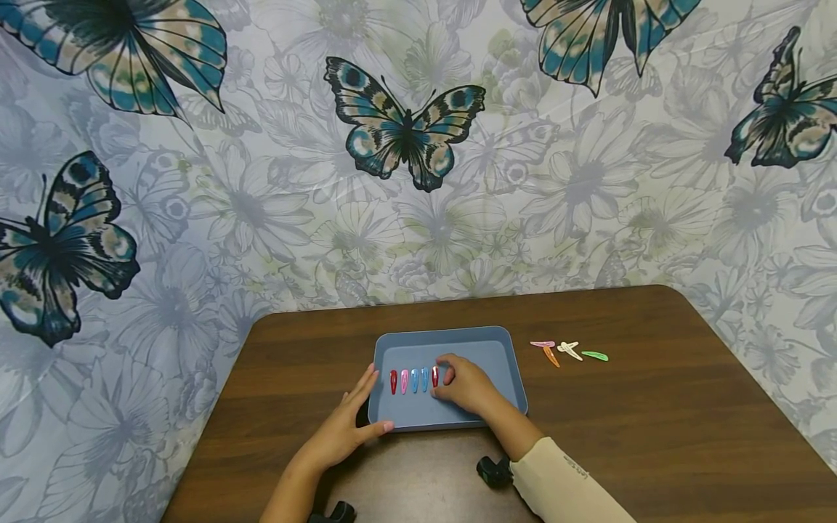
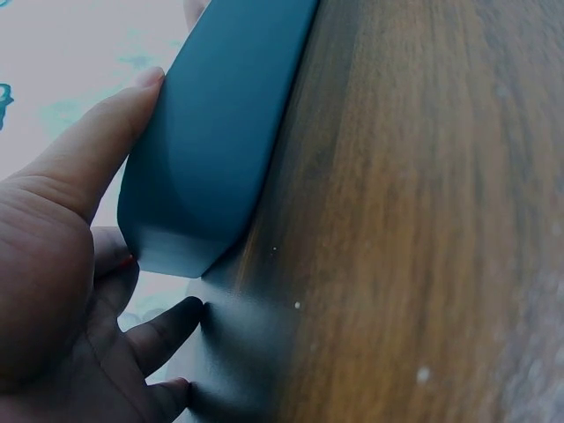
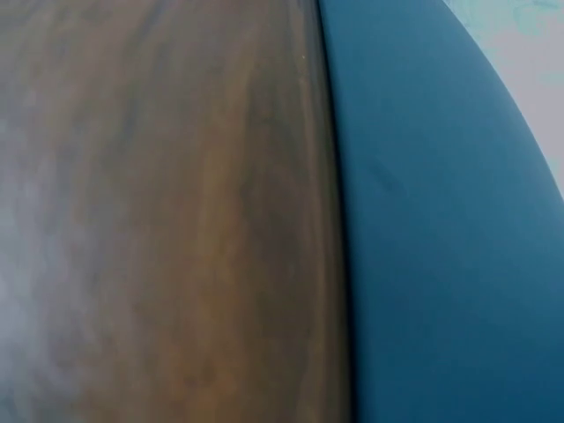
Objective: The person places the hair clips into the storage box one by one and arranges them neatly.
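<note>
A blue-grey tray [image 1: 412, 415] lies on the table. In it, a row of small snap hair clips stands side by side: a red clip [image 1: 394, 382], a pink clip [image 1: 405, 381], two blue clips [image 1: 415, 380] and another red hair clip [image 1: 435, 375] at the right end. My right hand [image 1: 467, 385] reaches over the tray with thumb and forefinger curled at that last clip, pinching it. Straight fingers of my left hand [image 1: 343, 428] rest along the tray's left side, the thumb on its front corner. The left wrist view shows the left thumb [image 2: 106, 132] against the tray's wall [image 2: 211, 132].
To the right of the tray lie more clips on the brown table [image 1: 621, 421]: a pink one [image 1: 542, 343], an orange one [image 1: 551, 357], crossed white ones [image 1: 569, 350] and a green one [image 1: 595, 356]. A butterfly-patterned cloth [image 1: 445, 240] hangs behind the table.
</note>
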{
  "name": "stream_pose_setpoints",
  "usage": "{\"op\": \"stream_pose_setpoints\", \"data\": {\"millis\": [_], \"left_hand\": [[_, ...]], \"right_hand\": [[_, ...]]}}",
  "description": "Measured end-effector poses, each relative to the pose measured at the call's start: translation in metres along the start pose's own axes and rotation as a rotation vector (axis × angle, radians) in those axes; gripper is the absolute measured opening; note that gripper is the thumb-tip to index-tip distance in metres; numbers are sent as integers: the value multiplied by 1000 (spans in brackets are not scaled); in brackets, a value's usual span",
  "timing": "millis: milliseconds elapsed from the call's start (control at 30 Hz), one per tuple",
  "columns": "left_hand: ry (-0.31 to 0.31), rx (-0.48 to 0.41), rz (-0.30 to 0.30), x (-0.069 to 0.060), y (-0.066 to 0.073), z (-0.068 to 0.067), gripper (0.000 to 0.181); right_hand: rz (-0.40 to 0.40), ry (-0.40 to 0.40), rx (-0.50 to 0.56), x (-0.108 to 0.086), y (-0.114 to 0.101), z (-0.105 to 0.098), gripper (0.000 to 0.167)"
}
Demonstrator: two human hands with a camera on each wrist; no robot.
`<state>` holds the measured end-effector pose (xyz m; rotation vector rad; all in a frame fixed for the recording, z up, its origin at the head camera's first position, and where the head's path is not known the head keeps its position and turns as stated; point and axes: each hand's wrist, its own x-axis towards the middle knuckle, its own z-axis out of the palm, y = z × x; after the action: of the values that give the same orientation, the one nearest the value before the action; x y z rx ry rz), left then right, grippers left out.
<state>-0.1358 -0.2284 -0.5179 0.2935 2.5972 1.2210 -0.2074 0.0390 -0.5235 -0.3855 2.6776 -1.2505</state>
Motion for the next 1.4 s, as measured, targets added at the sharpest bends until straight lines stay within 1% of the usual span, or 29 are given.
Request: {"op": "stream_pose_setpoints", "data": {"millis": [300,533,633,867,1000,1167,1400], "left_hand": [[-5,4,8,1,-1,0,99],[-13,9,10,0,-1,-1,99],[-14,5,13,0,-1,-1,100],[-13,-5,23,1,0,-1,100],[-12,-1,20,1,0,-1,99],[-6,5,20,1,0,0,99],[-10,2,23,0,-1,-1,99]], "right_hand": [[-2,-19,28,-1,0,-4,62],[7,-49,100,-2,2,-9,58],[12,-49,130,-4,2,-11,55],[34,-20,192,-6,1,-16,44],[19,8,230,-7,-3,-20,40],[-2,36,259,-8,-7,-28,38],[1,83,288,-8,-8,-36,38]]}}
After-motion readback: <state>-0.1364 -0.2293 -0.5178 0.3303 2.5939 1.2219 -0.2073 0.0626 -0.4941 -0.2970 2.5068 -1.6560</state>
